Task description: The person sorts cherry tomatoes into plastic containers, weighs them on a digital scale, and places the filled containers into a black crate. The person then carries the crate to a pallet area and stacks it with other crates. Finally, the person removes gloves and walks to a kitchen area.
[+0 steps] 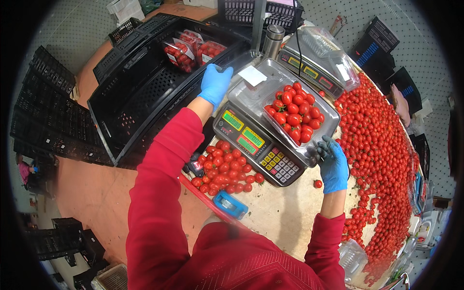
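My left hand (216, 86), in a blue glove, is beside the rim of a black plastic crate (140, 94) and the left end of the scale's steel pan (240, 99). Its fingers are curled, and nothing shows in them. On the pan sits a clear punnet of red cherry tomatoes (296, 112), near a white paper slip (252, 76). My right hand (333, 166), gloved in blue with dark-stained fingertips, is at the pan's near right corner, fingers apart and slightly bent. Below the pan is the scale's keypad and display panel (258, 147).
Loose tomatoes (374, 159) cover the table's right side; a smaller heap (222, 169) lies before the scale by a blue plastic object (230, 205). Filled punnets (181, 54) stand in the crate. Beyond are a steel flask (274, 41), a second scale (309, 72) and clear empty punnets (316, 41).
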Tool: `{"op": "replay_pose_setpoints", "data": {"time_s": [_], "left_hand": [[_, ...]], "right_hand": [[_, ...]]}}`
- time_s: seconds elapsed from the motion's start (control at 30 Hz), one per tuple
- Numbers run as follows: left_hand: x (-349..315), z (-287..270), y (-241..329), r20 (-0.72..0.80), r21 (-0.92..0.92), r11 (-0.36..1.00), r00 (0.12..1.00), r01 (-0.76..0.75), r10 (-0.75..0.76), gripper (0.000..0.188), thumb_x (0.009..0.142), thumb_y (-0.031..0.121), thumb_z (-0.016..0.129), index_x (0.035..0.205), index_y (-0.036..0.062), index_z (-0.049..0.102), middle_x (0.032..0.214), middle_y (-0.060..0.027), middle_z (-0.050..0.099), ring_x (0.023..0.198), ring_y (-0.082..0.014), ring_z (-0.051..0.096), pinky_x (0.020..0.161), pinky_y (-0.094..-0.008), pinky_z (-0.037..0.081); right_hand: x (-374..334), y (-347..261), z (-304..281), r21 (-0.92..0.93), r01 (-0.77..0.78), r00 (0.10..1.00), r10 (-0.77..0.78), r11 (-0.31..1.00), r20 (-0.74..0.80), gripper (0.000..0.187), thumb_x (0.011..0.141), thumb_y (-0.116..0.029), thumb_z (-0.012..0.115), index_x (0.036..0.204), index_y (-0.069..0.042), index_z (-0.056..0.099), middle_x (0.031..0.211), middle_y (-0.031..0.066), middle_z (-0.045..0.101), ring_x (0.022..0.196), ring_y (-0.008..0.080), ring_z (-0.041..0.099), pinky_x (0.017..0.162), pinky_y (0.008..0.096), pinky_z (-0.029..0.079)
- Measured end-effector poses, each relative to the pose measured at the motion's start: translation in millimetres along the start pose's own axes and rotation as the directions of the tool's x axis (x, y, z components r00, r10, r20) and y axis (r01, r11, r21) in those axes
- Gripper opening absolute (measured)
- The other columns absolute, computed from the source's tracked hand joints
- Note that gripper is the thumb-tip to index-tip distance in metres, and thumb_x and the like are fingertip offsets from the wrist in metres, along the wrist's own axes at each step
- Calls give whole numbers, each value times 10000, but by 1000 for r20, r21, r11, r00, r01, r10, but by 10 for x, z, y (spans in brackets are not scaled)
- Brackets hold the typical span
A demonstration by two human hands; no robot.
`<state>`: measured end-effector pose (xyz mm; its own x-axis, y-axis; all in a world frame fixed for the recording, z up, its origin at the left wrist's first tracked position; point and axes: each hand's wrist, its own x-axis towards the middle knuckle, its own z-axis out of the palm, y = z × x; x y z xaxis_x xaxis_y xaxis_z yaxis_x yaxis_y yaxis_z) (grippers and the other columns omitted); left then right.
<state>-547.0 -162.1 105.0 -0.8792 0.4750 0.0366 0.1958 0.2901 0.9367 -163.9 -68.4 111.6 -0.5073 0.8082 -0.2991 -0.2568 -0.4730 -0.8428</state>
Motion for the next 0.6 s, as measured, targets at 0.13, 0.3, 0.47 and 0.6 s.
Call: {"op": "replay_pose_setpoints", "data": {"time_s": [0.13, 0.3, 0.47, 0.6], "left_hand": [[49, 29, -77, -157, 20, 997, 985, -71, 73, 455, 783, 288, 685, 1072, -15, 506, 907, -128, 583, 768, -185, 547, 666, -311, 450], [187, 18, -287, -229, -34, 989, 964, -147, 135, 431, 800, 251, 695, 1086, 4, 488, 818, -78, 568, 646, -122, 513, 536, -271, 439], [188, -13, -343, -211, -94, 990, 974, -106, 85, 455, 800, 248, 699, 1115, 18, 463, 778, -52, 549, 601, -112, 497, 493, -259, 426], [130, -13, -285, -206, -87, 996, 979, -26, 7, 473, 791, 259, 693, 1125, 10, 469, 882, -109, 557, 739, -179, 525, 613, -298, 431]], "right_hand": [[-5, 1, -17, -3, 9, 1000, -9, 1000, -19, 333, 882, -186, 534, 1160, -6, 499, 961, 133, 613, 844, 274, 639, 690, 332, 511], [-16, -9, -13, -8, 13, 1000, -13, 1000, 2, 330, 883, -177, 524, 1161, -1, 496, 955, 130, 614, 835, 270, 637, 694, 335, 514], [-7, -11, 10, 0, 9, 1000, -9, 1000, -1, 325, 881, -170, 519, 1160, -4, 498, 938, 122, 612, 821, 265, 635, 697, 342, 522], [2, -10, 10, 1, 0, 1000, 0, 1000, 2, 322, 881, -167, 519, 1161, -8, 499, 943, 120, 608, 812, 263, 632, 692, 351, 528]]}}
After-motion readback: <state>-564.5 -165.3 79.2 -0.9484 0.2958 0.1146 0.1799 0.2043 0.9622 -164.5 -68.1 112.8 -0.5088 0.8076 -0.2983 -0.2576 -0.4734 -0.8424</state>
